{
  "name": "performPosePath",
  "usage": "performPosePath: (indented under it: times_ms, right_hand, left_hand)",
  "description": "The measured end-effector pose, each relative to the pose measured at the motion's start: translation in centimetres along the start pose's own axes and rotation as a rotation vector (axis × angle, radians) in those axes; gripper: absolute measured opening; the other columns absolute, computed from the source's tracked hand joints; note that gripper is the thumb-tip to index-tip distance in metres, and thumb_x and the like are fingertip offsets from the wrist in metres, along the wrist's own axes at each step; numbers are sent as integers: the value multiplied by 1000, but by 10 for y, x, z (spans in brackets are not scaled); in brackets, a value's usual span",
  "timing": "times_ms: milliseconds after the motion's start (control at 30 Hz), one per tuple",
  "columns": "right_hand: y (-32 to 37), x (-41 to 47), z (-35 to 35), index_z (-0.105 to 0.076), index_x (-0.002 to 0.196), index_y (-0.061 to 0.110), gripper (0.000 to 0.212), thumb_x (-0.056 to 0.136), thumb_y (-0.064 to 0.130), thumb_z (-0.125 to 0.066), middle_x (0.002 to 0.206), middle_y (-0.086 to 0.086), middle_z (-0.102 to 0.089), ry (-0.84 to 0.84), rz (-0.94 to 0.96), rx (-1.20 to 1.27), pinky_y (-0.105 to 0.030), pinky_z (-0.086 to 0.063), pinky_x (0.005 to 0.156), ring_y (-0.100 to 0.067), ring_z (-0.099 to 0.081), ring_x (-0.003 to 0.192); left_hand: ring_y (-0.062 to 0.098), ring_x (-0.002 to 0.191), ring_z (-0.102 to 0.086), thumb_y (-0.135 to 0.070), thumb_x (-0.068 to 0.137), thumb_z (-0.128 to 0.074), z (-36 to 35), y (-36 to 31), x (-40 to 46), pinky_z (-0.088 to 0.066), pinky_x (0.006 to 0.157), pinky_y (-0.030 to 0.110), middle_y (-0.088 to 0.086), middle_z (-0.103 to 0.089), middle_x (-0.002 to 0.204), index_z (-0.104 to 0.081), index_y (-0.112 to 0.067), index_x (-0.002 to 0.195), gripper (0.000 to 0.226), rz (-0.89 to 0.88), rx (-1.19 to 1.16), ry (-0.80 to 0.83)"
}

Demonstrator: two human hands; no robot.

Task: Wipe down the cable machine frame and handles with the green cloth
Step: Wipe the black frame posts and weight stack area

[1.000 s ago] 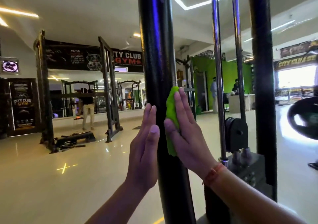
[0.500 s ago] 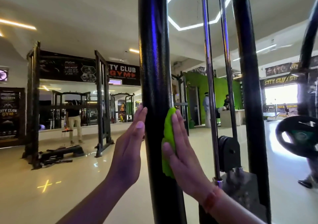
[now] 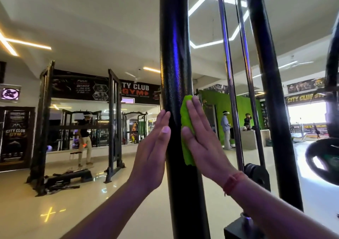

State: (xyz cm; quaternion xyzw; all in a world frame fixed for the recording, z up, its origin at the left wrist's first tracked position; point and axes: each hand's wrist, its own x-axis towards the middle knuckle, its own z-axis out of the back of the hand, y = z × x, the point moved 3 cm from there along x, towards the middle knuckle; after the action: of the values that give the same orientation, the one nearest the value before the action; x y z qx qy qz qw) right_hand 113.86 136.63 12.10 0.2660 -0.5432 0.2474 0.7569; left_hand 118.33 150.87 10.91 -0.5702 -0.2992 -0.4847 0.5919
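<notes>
— So what has changed at the black upright post [image 3: 176, 95] over the last second?

— Both hands sit higher on it than a second ago, and the view has tilted up with them. The right hand [image 3: 203, 139] presses the green cloth [image 3: 186, 128] flat against the post's right face, fingers straight and together, not curled round anything. The left hand [image 3: 152, 152] lies flat on the post's left face, fingers straight too, holding nothing.

— Meaning for the wipe?

— Judging by the climb, the stroke is travelling up the post, so this stretch of frame is probably being covered; no handle is in view yet.

— And the count?

— One cloth, two hands, one red thread bracelet [image 3: 232, 182] on the right wrist. Right of the post stand two chrome guide rods [image 3: 229, 77] and one more black upright [image 3: 269, 95]. Right of that hangs one weight plate [image 3: 322, 158]. Left of the post, farther off, stands another black rack [image 3: 113, 121].
</notes>
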Motion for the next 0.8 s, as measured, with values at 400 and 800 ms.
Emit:
performPosePath:
  times_ms: [400,800]
  right_hand:
    - [7,111,31,-26,159,32,58,106,37,-48,167,20,-12,-130,148,-133,-33,-24,125,-2,-14,153]
    - [23,241,53,-25,159,25,61,104,24,-51,168,16,-10,-164,111,-32,-21,-12,124,-3,-9,154]
  left_hand:
    - [-13,128,-48,-59,97,-33,14,-26,99,-38,107,19,-26,-60,134,-52,-28,145,61,-106,-101,-66]
    - [6,149,-30,-64,97,-36,39,-44,247,-19,123,36,-16,-44,155,-49,-29,148,63,27,-282,16]
